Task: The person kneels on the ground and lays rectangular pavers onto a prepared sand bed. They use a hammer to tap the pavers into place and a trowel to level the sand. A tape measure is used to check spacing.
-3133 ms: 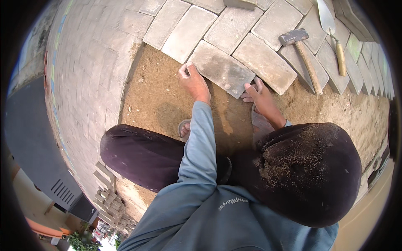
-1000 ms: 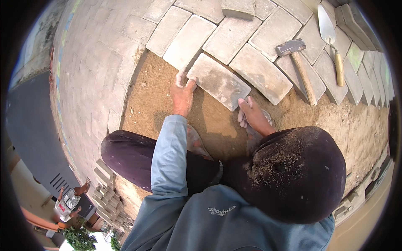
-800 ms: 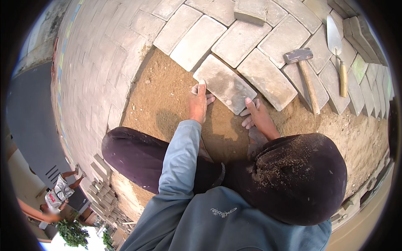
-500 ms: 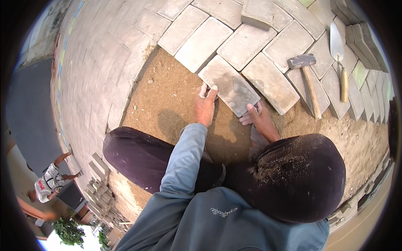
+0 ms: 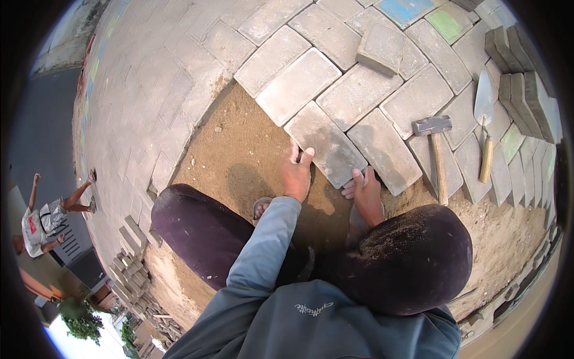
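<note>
A grey concrete paving block (image 5: 326, 143) with a damp dark patch lies against the row of laid blocks, at the edge of the bare sand (image 5: 233, 137). My left hand (image 5: 297, 173) grips its left edge, thumb up and fingers partly hidden. Holding the near right corner is my right hand (image 5: 366, 194), its fingers curled at the block's near end. Immediately right of this block lies another block (image 5: 384, 151) of the same kind, with a narrow joint between them.
A hammer (image 5: 436, 155) with a wooden handle and a trowel (image 5: 485, 125) rest on the blocks at right. One loose block (image 5: 381, 49) sits atop the paving; others stand stacked (image 5: 519, 99) at far right. More blocks are piled (image 5: 131, 275) at lower left, near another person (image 5: 51, 221).
The held block has come down, tight against its neighbours; before, it was raised and overlapped them. Both hands stay on it. My view has shifted, and the other person has stepped along.
</note>
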A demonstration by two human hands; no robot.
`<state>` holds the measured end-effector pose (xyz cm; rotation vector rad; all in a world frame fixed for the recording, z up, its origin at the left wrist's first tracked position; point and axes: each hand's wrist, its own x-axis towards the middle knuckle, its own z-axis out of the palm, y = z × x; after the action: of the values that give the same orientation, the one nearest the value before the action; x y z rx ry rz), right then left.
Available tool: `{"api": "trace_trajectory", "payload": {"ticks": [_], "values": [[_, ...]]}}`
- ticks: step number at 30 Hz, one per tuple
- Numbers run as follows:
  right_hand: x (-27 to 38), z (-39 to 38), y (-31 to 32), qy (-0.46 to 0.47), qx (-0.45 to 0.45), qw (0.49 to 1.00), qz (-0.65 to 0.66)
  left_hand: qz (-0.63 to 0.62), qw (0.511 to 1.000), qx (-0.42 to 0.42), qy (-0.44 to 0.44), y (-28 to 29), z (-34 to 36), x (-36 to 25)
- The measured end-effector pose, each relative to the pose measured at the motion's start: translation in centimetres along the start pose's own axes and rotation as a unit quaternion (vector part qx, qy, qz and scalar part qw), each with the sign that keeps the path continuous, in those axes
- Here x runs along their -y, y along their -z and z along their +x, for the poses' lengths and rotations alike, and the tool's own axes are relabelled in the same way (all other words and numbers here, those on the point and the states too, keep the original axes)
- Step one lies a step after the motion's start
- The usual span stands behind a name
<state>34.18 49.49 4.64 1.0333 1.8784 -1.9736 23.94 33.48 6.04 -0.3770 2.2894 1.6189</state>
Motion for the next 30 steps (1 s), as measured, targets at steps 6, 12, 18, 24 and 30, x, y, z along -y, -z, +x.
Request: {"api": "trace_trajectory", "payload": {"ticks": [6,12,18,24,30], "values": [[1.0,-0.5,0.5,-0.008,0.010,1.000,-0.017,0.096,0.994,-0.006,-0.051,0.3,0.6,1.6],[3.7,-0.1,2.4,-0.044,0.072,0.966,-0.246,0.038,0.999,0.012,0.024,0.8,0.8,0.6],[5.3,1.4,5.3,0.429,-0.059,0.822,-0.371,0.075,0.994,-0.021,0.080,1.2,2.2,-2.2],[4.5,4.9,9.2,0.482,-0.081,0.833,-0.258,-0.033,0.984,-0.174,-0.024,1.3,6.6,-1.9],[5.3,4.9,9.5,0.465,-0.082,0.835,-0.282,-0.193,0.975,-0.109,-0.017,-2.0,7.1,-0.5]]}}
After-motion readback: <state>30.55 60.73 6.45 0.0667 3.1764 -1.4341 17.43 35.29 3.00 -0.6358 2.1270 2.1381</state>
